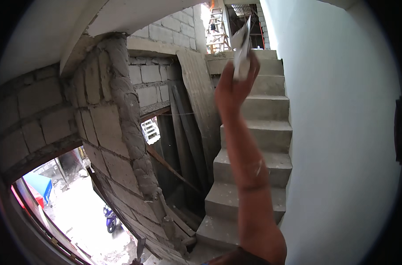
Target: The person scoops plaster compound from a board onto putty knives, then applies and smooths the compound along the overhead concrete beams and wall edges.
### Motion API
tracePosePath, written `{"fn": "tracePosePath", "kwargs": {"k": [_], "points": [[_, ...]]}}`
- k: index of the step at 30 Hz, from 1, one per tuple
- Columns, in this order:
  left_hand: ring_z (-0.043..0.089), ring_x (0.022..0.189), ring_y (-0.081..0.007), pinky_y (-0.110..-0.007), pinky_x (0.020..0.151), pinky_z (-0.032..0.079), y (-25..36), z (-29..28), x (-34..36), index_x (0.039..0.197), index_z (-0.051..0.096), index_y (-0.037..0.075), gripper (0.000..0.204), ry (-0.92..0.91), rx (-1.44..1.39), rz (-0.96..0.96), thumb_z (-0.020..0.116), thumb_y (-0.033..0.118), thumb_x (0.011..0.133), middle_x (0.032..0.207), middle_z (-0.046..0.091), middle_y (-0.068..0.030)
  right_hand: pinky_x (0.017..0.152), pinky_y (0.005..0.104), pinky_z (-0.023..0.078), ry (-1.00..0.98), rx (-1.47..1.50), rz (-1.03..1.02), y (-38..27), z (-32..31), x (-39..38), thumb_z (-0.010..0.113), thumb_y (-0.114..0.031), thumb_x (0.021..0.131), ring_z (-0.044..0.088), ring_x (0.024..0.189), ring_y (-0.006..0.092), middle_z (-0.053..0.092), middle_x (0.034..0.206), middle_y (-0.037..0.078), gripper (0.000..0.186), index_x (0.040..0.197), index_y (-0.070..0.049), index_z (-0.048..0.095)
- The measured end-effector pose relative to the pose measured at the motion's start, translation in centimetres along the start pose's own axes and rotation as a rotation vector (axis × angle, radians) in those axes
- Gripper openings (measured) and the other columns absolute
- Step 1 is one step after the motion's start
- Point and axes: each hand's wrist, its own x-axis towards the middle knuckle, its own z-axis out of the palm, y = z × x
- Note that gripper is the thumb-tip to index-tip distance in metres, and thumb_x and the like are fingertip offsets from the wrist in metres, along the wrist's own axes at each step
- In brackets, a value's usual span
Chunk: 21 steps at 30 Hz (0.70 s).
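Observation:
My right arm reaches up from the lower edge, and my right hand [240, 81] is raised in front of the upper stairs. Its fingers are closed around a thin, flat white-and-grey piece [242, 55] that stands nearly upright and tapers to a point. It is seen almost edge-on, with a ragged upper left side, so its exact kind is unclear. To the right of the hand runs a smooth pale wall [338, 132], apart from it. My left hand is not in view.
Bare concrete stairs [254, 154] climb ahead. Left of them stand a corrugated sheet [196, 84], leaning boards [179, 128] and a rough block wall [106, 128]. Through a lower-left opening show a motorbike [110, 218] and a blue umbrella [39, 185]. A wooden ladder [216, 28] stands beyond the top.

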Motion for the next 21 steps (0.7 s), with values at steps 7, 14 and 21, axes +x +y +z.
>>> {"fn": "tracePosePath", "kwargs": {"k": [7,14,21], "points": [[0.061,0.086,-0.0314,-0.041,0.073,0.052,-4.4,8.6,-6.6,0.118,0.067,0.009,0.029,-0.087,0.032,-0.131,0.065,0.018,0.091,0.094,0.065,-0.0135,0.099,0.046,0.04,0.203,-0.249,-0.508,4.7,3.2,14.0,0.054,-0.003,0.08,0.051,0.111,0.038,0.058,0.117,0.019,0.042,0.121,0.0,0.053],[0.061,0.086,-0.0322,-0.041,0.072,0.052,1.7,2.0,0.8,0.12,0.065,0.008,0.03,-0.124,-0.093,-0.359,0.063,0.022,0.093,0.095,0.064,-0.0153,0.111,0.0468,0.033,0.209,-0.181,-0.35,3.1,7.1,14.0,0.053,0.004,0.069,0.043,0.127,0.0406,0.048,0.133,0.023,0.065,0.133,-0.002,0.048],[0.061,0.086,-0.0336,-0.043,0.072,0.051,-4.6,9.5,-6.2,0.12,0.065,0.006,0.032,-0.153,-0.02,-0.299,0.061,0.025,0.094,0.097,0.064,-0.0167,0.105,0.0447,0.038,-0.033,-0.411,-0.326,3.3,18.6,3.9,0.058,-0.003,0.075,0.047,0.122,0.0378,0.054,0.126,0.017,0.046,0.121,-0.003,0.054]]}}
